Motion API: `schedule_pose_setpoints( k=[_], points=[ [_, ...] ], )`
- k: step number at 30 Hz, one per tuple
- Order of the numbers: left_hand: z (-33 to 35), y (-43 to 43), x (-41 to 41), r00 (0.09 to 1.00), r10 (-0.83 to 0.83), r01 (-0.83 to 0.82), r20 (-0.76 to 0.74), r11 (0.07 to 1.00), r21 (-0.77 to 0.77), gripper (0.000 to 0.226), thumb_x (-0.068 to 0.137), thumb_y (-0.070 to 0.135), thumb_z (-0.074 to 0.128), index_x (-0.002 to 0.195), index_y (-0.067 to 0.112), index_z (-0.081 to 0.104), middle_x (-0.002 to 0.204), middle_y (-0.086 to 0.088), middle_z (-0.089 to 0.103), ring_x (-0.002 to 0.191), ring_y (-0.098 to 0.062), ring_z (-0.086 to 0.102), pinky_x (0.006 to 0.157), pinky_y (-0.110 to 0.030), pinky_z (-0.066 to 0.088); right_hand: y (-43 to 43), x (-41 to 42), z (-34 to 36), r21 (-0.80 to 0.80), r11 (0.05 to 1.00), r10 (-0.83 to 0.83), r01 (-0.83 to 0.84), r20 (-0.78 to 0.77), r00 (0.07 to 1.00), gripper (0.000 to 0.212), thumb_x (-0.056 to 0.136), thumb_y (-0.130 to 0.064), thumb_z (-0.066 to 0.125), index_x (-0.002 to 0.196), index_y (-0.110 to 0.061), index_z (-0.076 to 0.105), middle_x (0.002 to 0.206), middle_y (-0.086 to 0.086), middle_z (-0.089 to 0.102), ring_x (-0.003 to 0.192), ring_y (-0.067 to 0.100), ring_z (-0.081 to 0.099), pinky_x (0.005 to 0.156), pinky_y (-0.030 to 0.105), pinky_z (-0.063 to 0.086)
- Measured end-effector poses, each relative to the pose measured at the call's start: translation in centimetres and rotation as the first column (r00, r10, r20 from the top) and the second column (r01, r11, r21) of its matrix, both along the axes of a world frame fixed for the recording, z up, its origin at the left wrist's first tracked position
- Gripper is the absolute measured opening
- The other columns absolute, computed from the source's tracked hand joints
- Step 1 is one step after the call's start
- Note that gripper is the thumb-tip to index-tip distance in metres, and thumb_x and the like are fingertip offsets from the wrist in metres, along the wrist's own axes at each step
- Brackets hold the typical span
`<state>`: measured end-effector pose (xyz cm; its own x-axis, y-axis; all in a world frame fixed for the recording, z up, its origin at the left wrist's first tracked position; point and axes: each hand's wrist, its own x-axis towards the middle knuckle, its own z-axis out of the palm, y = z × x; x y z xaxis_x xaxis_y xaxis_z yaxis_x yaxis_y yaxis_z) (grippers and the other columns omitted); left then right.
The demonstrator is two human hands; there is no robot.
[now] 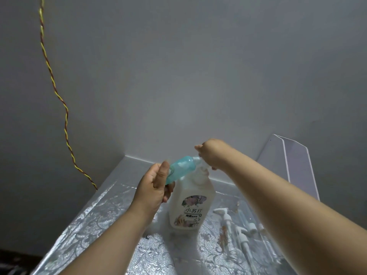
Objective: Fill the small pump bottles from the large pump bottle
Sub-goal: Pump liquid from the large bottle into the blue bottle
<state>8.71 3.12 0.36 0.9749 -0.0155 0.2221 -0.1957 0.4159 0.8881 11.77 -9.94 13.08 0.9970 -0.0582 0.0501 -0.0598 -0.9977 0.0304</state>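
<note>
One small teal translucent plastic bottle point(179, 168) is in hand, held tilted, its open neck against the spout of the white pump head point(201, 163) on the large cream-white plastic pump bottle with a floral label point(191, 203). Left hand point(154, 184): fingers and thumb wrapped round the base end of the teal bottle, carrying it clear of the table. Right hand point(211, 153): draped over the pump head from above, fingers curled down round it, most of them hidden behind the wrist. The large bottle stands upright on the silver embossed floral table cover point(111, 211), toward the back. Judged step: dispensing into the first small bottle. No fill level can be read through the teal wall. To do it well, keep the neck seated under the spout before each stroke, press straight down so the tall bottle does not rock, release fully between strokes, and hold the small bottle tilted only as far as the spout demands. Loose white pump tops point(224, 214) lie just right of the large bottle, under the right forearm, so that elbow has little room to drop. A clear acrylic panel point(296, 167) leans at the right rear. The wall corner sits close behind. Open table lies to the left and front, ending at the left edge, where a twisted yellow-and-red cord point(53, 84) comes down the wall.
</note>
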Motion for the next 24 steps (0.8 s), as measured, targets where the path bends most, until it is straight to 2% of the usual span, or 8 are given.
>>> schedule_pose_setpoints(
  k=[3,6,8,10,14,17,21,24],
  points=[
    [-0.2,0.0,0.2,1.0,0.009,-0.009,-0.005,1.0,0.013,0.056,0.076,0.056,0.048,0.098,0.005,0.055,0.057,-0.001,0.046,0.043,-0.006,0.037,0.037,-0.016,0.029,-0.2,0.7,-0.8,-0.074,0.997,-0.002,0.001,-0.015,1.0,0.029,0.097,-0.02,0.041,0.118,-0.009,0.06,0.118,0.015,0.06,0.11,0.033,0.059,0.095,0.043,0.049],
    [-0.4,0.0,0.3,1.0,0.014,-0.014,-0.014,1.0,0.018,0.062,0.076,0.057,0.048,0.103,0.001,0.054,0.056,-0.002,0.046,0.04,-0.006,0.036,0.036,-0.016,0.029,0.1,0.8,-1.1,-0.158,0.987,-0.053,0.04,-0.078,0.996,0.041,0.086,-0.015,0.051,0.126,-0.021,0.057,0.124,0.007,0.055,0.116,0.032,0.054,0.101,0.044,0.045],
    [-0.5,0.0,0.3,1.0,0.008,-0.008,-0.012,1.0,0.02,0.064,0.077,0.056,0.047,0.106,-0.001,0.053,0.056,-0.003,0.045,0.039,-0.006,0.035,0.036,-0.016,0.028,0.1,0.7,-0.9,-0.148,0.988,-0.045,0.036,-0.059,0.997,0.038,0.088,-0.018,0.05,0.125,-0.02,0.057,0.122,0.007,0.055,0.115,0.032,0.055,0.1,0.043,0.045],
    [-0.5,0.0,0.3,1.0,-0.008,0.008,-0.009,1.0,0.018,0.063,0.078,0.056,0.047,0.107,-0.001,0.053,0.055,-0.001,0.046,0.04,-0.005,0.036,0.036,-0.016,0.029,-0.3,0.5,-0.7,-0.104,0.994,-0.021,0.02,-0.006,1.0,0.03,0.097,-0.025,0.042,0.117,-0.011,0.059,0.116,0.01,0.06,0.11,0.033,0.058,0.097,0.044,0.048],
    [-0.4,-0.1,0.2,1.0,-0.021,0.021,-0.014,1.0,0.003,0.06,0.077,0.057,0.047,0.104,0.004,0.055,0.056,0.0,0.048,0.041,-0.004,0.038,0.037,-0.016,0.03,-0.3,-0.1,0.1,-0.025,1.0,0.004,-0.003,0.054,0.999,0.045,0.101,-0.039,0.028,0.103,-0.008,0.06,0.108,0.013,0.063,0.103,0.034,0.06,0.094,0.046,0.049],
    [-0.3,0.0,0.3,1.0,-0.018,0.018,-0.024,1.0,-0.006,0.061,0.075,0.059,0.048,0.103,0.005,0.055,0.055,0.002,0.049,0.044,-0.005,0.039,0.038,-0.016,0.03,0.1,-0.1,0.0,-0.023,1.0,0.017,-0.017,0.04,0.999,0.043,0.102,-0.034,0.029,0.107,-0.005,0.061,0.109,0.015,0.063,0.104,0.035,0.06,0.093,0.045,0.05],
    [-0.4,-0.1,0.4,1.0,0.0,0.0,-0.025,1.0,-0.006,0.062,0.077,0.056,0.047,0.104,0.0,0.054,0.057,-0.003,0.046,0.039,-0.004,0.036,0.036,-0.015,0.028,0.2,0.1,-1.0,-0.073,0.997,0.0,0.002,0.023,1.0,0.033,0.1,-0.024,0.036,0.11,-0.006,0.062,0.109,0.014,0.064,0.104,0.033,0.061,0.092,0.046,0.051],
    [-0.5,0.0,0.3,1.0,0.001,-0.001,-0.03,1.0,-0.002,0.061,0.078,0.055,0.047,0.104,0.0,0.055,0.059,-0.005,0.045,0.038,-0.004,0.036,0.035,-0.015,0.028,0.2,0.9,-1.2,-0.114,0.993,-0.031,0.028,-0.029,0.999,0.033,0.095,-0.021,0.044,0.125,-0.015,0.057,0.124,0.009,0.057,0.116,0.033,0.055,0.1,0.046,0.045]
  ],
)
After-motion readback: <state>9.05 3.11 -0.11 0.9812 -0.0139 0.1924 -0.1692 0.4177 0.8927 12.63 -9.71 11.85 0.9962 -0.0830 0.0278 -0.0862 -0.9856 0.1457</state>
